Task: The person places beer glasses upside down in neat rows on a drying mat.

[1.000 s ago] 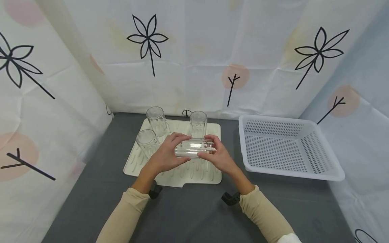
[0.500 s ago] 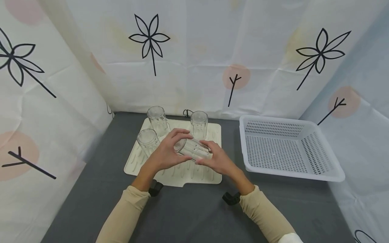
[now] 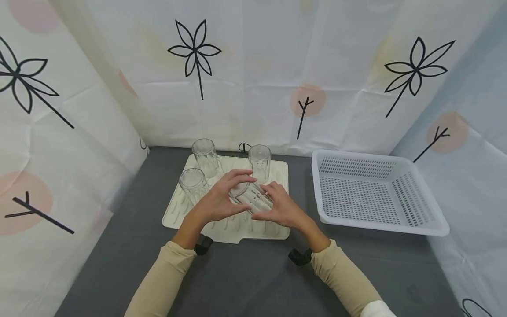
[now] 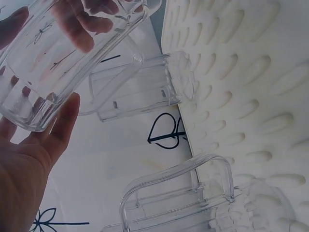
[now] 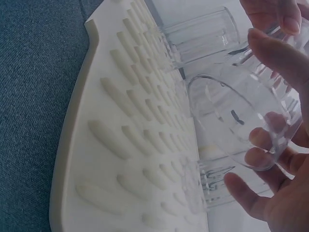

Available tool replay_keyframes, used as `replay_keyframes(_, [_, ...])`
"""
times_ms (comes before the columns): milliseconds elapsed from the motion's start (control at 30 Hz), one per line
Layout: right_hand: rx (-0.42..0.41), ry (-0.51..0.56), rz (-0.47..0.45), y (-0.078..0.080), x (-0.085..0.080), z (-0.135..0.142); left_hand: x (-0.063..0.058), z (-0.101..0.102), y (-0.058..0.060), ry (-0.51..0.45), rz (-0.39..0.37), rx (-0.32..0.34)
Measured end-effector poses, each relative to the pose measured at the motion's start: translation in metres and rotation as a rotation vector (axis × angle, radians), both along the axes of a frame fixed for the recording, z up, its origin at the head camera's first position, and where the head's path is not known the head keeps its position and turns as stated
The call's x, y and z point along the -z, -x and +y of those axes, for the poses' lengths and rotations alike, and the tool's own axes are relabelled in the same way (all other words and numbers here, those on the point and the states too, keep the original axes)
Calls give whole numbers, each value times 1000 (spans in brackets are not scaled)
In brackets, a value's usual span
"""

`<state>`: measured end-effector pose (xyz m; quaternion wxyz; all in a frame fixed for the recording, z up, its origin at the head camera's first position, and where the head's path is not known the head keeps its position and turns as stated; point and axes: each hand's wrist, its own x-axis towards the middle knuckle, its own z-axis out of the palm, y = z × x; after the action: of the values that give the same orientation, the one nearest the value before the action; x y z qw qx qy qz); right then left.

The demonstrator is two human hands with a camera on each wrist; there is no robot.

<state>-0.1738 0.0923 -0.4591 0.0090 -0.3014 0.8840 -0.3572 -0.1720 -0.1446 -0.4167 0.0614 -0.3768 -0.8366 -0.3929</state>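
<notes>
Both hands hold a clear glass mug (image 3: 257, 199) tilted above a cream ridged drying mat (image 3: 225, 233). My left hand (image 3: 219, 200) grips it near its thick base, fingers on one side and thumb on the other. Around the open-mouth end curl the fingers and thumb of my right hand (image 3: 286, 209). That mouth points down toward the mat in the right wrist view. In the left wrist view the mug's handle (image 4: 130, 72) sticks out. Upside down on the mat stand a front-left mug (image 3: 192, 182), a back-left mug (image 3: 206, 159) and a back-right mug (image 3: 259, 161).
A white perforated plastic basket (image 3: 386, 227) stands to the right of the mat on the dark grey table (image 3: 253, 281). White patterned cloth (image 3: 261, 53) closes off the back and both sides.
The held mug has turned from lying level between the hands to a slant, its mouth end swinging down to the right. Both hands keep hold of it and have shifted only slightly.
</notes>
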Motion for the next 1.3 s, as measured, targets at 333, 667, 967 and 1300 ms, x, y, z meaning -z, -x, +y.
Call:
replay_keyframes(333, [87,77,-58,-4,2,-3,-22,-36,5,-90,76,-194])
replay_keyframes(667, [159,105,-54,-3,6,-3,-28,-112,12,-134,4,-570])
replay_keyframes(967, [193,189,-176,-4,8,-3,14,-152,23,8,-303,-732])
replay_keyframes(1300, [226,186,-126,0,12,1,75,-175,37,152,-441,-699])
